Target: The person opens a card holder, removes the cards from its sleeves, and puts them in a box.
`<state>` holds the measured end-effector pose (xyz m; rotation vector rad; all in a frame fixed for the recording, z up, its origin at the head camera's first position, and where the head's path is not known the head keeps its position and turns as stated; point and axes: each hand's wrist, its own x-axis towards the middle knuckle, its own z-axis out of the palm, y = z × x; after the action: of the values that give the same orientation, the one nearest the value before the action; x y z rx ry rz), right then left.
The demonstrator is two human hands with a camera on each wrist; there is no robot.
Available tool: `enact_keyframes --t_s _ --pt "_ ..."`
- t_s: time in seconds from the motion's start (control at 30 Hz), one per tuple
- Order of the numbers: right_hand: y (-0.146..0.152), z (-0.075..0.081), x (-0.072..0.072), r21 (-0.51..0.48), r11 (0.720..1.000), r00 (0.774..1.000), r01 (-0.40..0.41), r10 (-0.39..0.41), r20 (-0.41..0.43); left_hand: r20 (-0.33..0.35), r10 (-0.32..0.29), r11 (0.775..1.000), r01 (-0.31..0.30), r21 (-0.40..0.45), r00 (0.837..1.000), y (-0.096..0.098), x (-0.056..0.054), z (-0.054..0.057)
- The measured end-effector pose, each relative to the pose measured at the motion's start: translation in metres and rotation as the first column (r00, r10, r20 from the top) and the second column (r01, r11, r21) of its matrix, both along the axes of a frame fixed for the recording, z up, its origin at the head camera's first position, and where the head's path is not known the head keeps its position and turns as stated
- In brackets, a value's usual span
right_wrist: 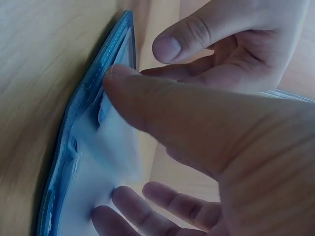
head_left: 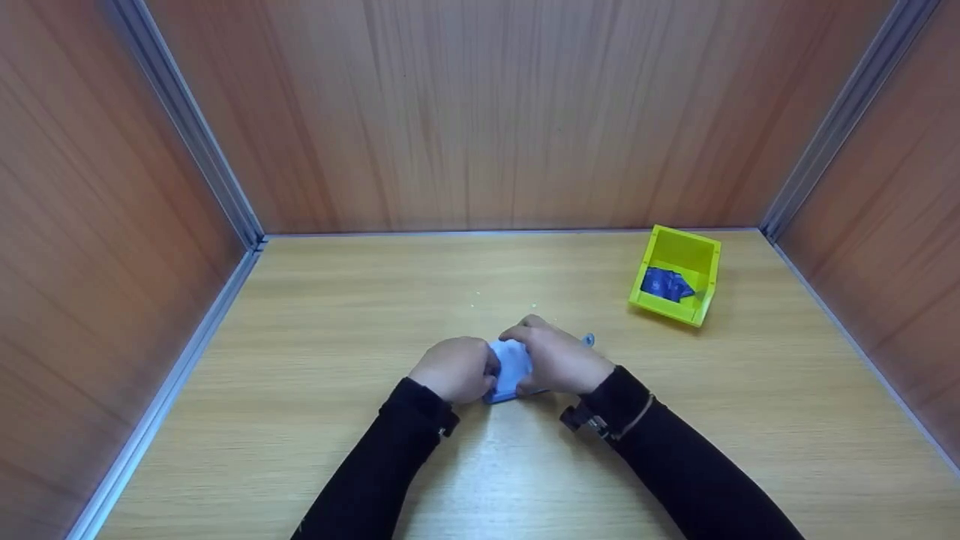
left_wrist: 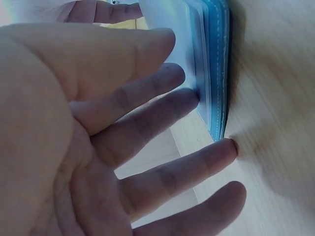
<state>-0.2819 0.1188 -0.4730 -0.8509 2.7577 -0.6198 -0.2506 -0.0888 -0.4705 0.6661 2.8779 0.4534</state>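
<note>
A blue card holder [head_left: 513, 367] with a stitched edge lies spread on the table between the two hands. Clear plastic sleeves [right_wrist: 118, 142] stand up from its cover, one of them blurred. My left hand [head_left: 454, 367] is at the holder's left side; in the left wrist view its fingers [left_wrist: 197, 164] reach out fairly straight, with two fingertips right at the sleeve edges. Across the holder spreads my right hand [head_left: 559, 356], thumb resting on one side and fingertips against the sleeves on the other. A small blue tab with a hole [head_left: 589, 340] shows beyond the right hand.
A yellow-green bin [head_left: 686, 247] with dark blue crumpled packets [head_left: 666, 284] inside stands at the back right. Several tiny white specks lie on the table [head_left: 360, 300] beyond the hands. Wood-grain panels [head_left: 480, 112] enclose the back and both sides.
</note>
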Motion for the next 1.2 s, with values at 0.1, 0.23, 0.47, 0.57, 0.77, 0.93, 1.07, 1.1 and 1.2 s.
enact_keyframes --t_s 0.1,0.23,0.47,0.57,0.77,0.93,1.07,1.1,1.2 --pt "0.001 -0.001 -0.002 0.004 1.0 1.0 0.005 -0.005 0.0 0.001 0.014 1.0 -0.014 -0.007 1.0 0.0 0.001 0.001" --pt "0.003 -0.003 -0.004 0.007 1.0 1.0 -0.026 0.026 -0.017 -0.001 0.022 1.0 -0.022 -0.017 1.0 0.0 0.001 0.001" --pt "0.007 -0.005 -0.005 0.028 0.993 0.992 -0.116 0.117 -0.039 0.003 0.006 1.0 -0.006 -0.004 1.0 0.0 0.0 0.0" --pt "0.008 -0.005 -0.006 0.003 0.991 0.989 -0.136 0.136 -0.05 0.007 0.002 1.0 -0.002 0.0 1.0 0.0 0.0 0.0" --pt "0.014 -0.008 -0.01 -0.046 0.988 0.989 -0.148 0.147 -0.028 -0.002 0.007 1.0 -0.007 -0.004 1.0 0.0 0.0 0.0" --pt "0.017 -0.01 -0.016 -0.061 0.992 0.992 -0.111 0.113 0.047 -0.01 0.02 1.0 -0.02 -0.015 1.0 0.0 -0.001 0.0" --pt "0.017 -0.011 -0.018 -0.062 0.995 0.992 -0.076 0.082 0.097 -0.005 0.025 1.0 -0.025 -0.009 1.0 0.001 0.0 0.001" --pt "0.017 -0.012 -0.019 -0.062 0.996 0.991 -0.071 0.077 0.105 -0.003 0.028 1.0 -0.028 -0.004 1.0 0.001 0.0 0.001" --pt "0.016 -0.013 -0.019 -0.059 0.997 0.99 -0.058 0.065 0.125 0.007 0.041 0.999 -0.041 0.014 0.999 0.002 0.0 0.0"
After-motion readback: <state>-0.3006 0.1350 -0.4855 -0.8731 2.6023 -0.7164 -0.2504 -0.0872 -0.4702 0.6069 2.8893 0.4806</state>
